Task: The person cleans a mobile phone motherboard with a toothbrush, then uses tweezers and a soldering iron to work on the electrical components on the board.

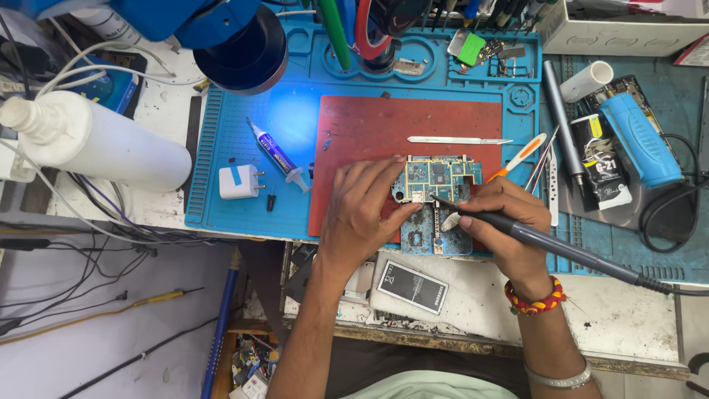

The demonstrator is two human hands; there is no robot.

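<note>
1. The right hand [509, 222] has its grip closed pen-fashion round a dark soldering iron [546, 244]. The tip points up and to the left and meets the board [436, 177] near its middle.

2. The left hand [362, 214] lies flat, fingers spread. Its fingertips press the board's left edge and hold nothing else; that grip is open and resting.

3. The board, a blue phone circuit board, sits on a red mat [413, 122], which lies on a blue work mat [236, 148] on the counter. It lies between the two hands, touching both.

4. The iron's long axis runs from lower right to upper left. Its cable [672, 290] trails off toward the right edge of the frame, so the tip reaches the board from the right hand's side.

5. A small pale object, perhaps a wad or pad, is pinched just below the tip by the right fingers; what it is cannot be told.

6. Just above the board lies a slim metal blade [458, 140]. Tweezers [543, 166] and an orange-handled tool [521, 157] lie just right of the board, near the right hand.

7. Well to the left sit a white plug [240, 181] and a small syringe [277, 157], nearer the left hand. A flat battery [412, 287] lies on the counter below the board, between the wrists.
</note>
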